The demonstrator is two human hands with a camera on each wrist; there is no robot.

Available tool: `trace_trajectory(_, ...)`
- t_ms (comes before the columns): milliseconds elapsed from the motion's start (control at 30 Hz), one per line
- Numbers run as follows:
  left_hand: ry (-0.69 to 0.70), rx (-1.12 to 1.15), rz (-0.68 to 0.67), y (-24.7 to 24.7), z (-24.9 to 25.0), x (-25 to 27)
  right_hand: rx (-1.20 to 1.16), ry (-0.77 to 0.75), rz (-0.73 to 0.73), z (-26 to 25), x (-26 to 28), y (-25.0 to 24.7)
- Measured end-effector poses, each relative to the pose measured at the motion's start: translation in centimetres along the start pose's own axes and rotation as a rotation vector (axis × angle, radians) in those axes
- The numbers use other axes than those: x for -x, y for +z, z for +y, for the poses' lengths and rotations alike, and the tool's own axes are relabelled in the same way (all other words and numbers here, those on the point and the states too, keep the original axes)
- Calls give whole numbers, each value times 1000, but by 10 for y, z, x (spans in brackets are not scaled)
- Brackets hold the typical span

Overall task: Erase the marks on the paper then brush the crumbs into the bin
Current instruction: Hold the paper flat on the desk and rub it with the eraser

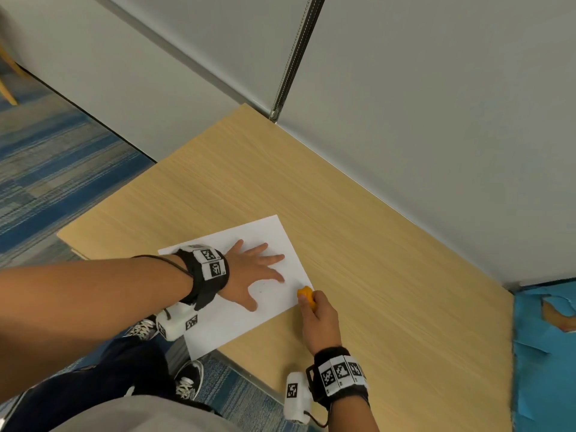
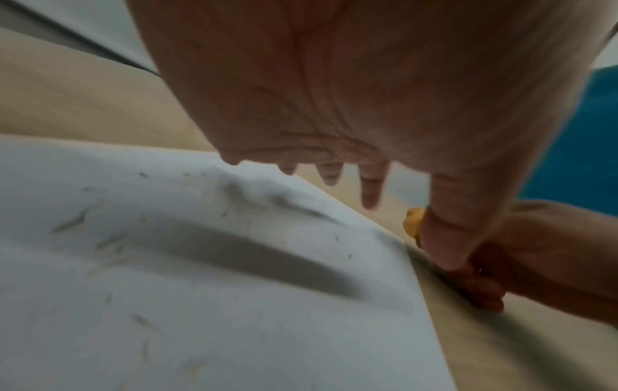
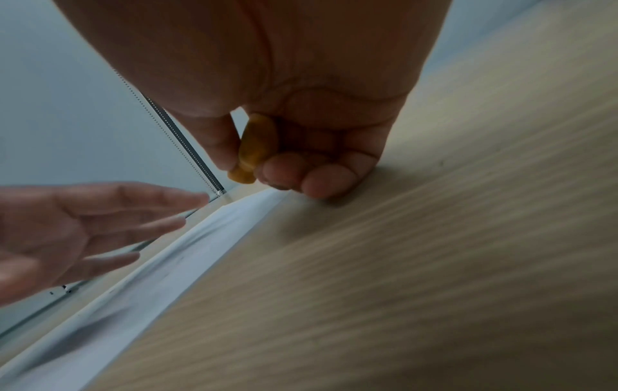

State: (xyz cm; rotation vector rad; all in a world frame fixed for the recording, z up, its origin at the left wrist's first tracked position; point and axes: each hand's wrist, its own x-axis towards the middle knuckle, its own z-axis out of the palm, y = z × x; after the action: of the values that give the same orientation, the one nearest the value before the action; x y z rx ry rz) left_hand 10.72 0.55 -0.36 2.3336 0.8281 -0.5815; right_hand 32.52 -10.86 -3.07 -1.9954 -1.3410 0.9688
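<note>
Left hand (image 1: 249, 272): lying flat on the paper (image 1: 237, 319), fingers straight and spreading apart.
Right hand (image 1: 319, 319): pinching the orange eraser (image 1: 306, 295) between thumb and curling fingers.
Eraser: sitting at the paper's right edge.
Paper: lying on the near side of the wooden table (image 1: 389, 275), grey crumbs (image 2: 72, 221) scattering across it.

The left hand (image 1: 254, 272) lies flat with fingers spread on a white sheet of paper (image 1: 237, 310) near the wooden table's (image 1: 389, 275) near edge. The right hand (image 1: 321, 319) grips an orange eraser (image 1: 306, 295) at the paper's right edge. Blue torn paper (image 1: 542, 353) sits at the far right.
</note>
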Motion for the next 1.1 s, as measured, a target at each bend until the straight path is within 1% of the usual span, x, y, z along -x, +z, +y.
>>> trace_trajectory(67, -97, -19, 47, 16, 4, -10, -4, 47, -16, 1, -4, 2)
trace_trajectory(100, -124, -55, 56, 25, 4, -15, -15, 69, -16, 2, -6, 3)
trace_trajectory(133, -131, -106, 56, 32, 3, -18, -37, 95, -12, 3, -8, 5)
trace_trajectory(200, -101, -197, 38, 40, -1, -22, -85, 152, 3, 4, -9, 10)
trace_trajectory(267, -68, -218, 13, 37, -4, -21, -64, 171, -15, 4, -5, 13)
trace_trajectory(367, -85, -188, -3, 33, -6, -20, 66, 97, -70, -3, 5, 13)
trace_trajectory(467, -123, -123, 47, 34, 1, -24, 172, 58, -120, -12, 9, 18)
trace_trajectory(600, -143, -187, 27, 38, 9, -34, 416, 22, -215, -17, 10, 28)
trace_trajectory(667, -143, -186, 17, 40, 7, -37, 497, 24, -226, -21, 10, 25)
trace_trajectory(733, -143, -186, 11, 40, 5, -39, 511, 66, -219, -21, 6, 18)
trace_trajectory(800, -145, -177, 0, 38, 4, -40, 490, 119, -175, -20, 2, 12)
trace_trajectory(867, -147, -173, 2, 38, 3, -41, 477, 133, -134, -22, 3, 14)
trace_trajectory(900, -147, -180, 12, 39, 3, -41, 484, 115, -145, -25, 7, 19)
trace_trajectory(1000, -141, -186, 57, 44, 2, -43, 578, -23, -267, -32, 25, 39)
trace_trajectory(1033, -139, -193, 64, 45, 2, -44, 602, -39, -285, -34, 26, 38)
trace_trajectory(1100, -150, -208, 44, 44, 2, -45, 598, 17, -260, -29, 14, 25)
